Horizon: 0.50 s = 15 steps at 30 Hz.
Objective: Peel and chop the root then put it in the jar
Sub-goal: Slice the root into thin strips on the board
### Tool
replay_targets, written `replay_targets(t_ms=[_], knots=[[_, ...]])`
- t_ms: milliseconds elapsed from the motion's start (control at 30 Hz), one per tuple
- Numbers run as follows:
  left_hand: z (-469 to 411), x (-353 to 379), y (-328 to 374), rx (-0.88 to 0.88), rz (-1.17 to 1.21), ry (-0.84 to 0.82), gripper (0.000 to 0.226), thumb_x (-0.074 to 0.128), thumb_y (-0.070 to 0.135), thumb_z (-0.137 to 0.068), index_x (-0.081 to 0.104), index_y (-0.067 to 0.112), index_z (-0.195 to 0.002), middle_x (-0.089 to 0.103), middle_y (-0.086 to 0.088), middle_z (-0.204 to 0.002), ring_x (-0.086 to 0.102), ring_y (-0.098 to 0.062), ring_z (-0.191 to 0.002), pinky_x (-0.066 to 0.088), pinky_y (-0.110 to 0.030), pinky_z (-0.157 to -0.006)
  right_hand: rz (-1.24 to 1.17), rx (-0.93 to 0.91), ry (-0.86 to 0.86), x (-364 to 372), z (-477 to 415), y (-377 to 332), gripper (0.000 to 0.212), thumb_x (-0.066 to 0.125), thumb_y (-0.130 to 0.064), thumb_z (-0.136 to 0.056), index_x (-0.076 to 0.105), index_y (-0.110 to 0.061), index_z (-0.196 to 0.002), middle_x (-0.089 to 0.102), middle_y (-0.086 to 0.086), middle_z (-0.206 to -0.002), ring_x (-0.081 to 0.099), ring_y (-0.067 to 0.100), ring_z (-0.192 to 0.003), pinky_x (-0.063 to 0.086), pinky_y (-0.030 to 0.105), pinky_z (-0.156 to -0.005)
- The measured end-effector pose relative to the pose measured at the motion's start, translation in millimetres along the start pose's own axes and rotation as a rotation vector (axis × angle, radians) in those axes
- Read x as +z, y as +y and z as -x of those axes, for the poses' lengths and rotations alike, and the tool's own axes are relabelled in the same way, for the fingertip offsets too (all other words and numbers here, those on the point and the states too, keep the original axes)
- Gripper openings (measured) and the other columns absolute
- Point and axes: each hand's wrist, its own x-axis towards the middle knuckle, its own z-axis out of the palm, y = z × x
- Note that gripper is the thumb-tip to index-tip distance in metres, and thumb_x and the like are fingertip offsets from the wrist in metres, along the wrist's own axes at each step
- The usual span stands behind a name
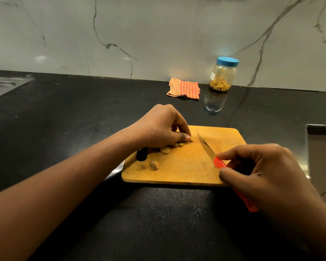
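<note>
While the left hand (158,127) pinches pale root (166,149), right hand's (267,172) grip closes round the knife (217,161) — red-handled

Left hand (158,127) curled downward, fingertips pinched together, forearm stretched diagonally; right hand (267,172) lay knuckles-up, fingers wrapped in a grip.

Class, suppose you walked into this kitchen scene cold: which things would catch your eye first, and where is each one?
First the wooden cutting board in the middle of the black counter, where the left hand pins pale root pieces and the right hand holds an orange-handled knife with its blade over the board. Next, the blue-lidded jar by the marble wall, with a checked cloth to its left.
</note>
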Motion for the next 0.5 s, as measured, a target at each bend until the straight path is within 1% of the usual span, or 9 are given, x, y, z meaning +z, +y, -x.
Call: replay_targets(t_ms=[200, 333, 500], knots=[[0.2, 1.7, -0.3, -0.006, 0.007, 0.014, 0.014, 0.073, 0.03, -0.084, 0.077, 0.026, -0.097, 0.07, 0.011, -0.097, 0.061, -0.01, -0.091, 0.054, -0.02, -0.072, 0.013, -0.006, 0.016, -1.9, -0.3, 0.2, 0.021, 0.074, -0.028, -0.068, 0.076, -0.025, -0.088, 0.068, -0.007, -0.064, 0.061, 0.001, -0.064, 0.04, 0.003, -0.05], [0.7, 2.2, 0.3, -0.005, -0.003, 0.018, 0.013, 0.074, 0.031, -0.084, 0.077, 0.027, -0.096, 0.069, 0.012, -0.096, 0.061, -0.009, -0.091, 0.055, -0.021, -0.072, 0.003, -0.012, -0.016, -0.1, -0.7, -0.8, 0.023, 0.072, -0.031, -0.066, 0.075, -0.026, -0.089, 0.068, -0.007, -0.064, 0.063, 0.002, -0.065, 0.043, 0.006, -0.051], [1.4, 2.3, 0.8, -0.004, -0.001, 0.022, 0.013, 0.074, 0.031, -0.084, 0.077, 0.027, -0.096, 0.07, 0.01, -0.098, 0.061, -0.009, -0.092, 0.055, -0.022, -0.074, 0.007, -0.006, 0.009, -0.7, -2.1, 0.8, 0.022, 0.071, -0.031, -0.066, 0.076, -0.026, -0.087, 0.068, -0.006, -0.063, 0.062, 0.003, -0.062, 0.043, 0.007, -0.05]])
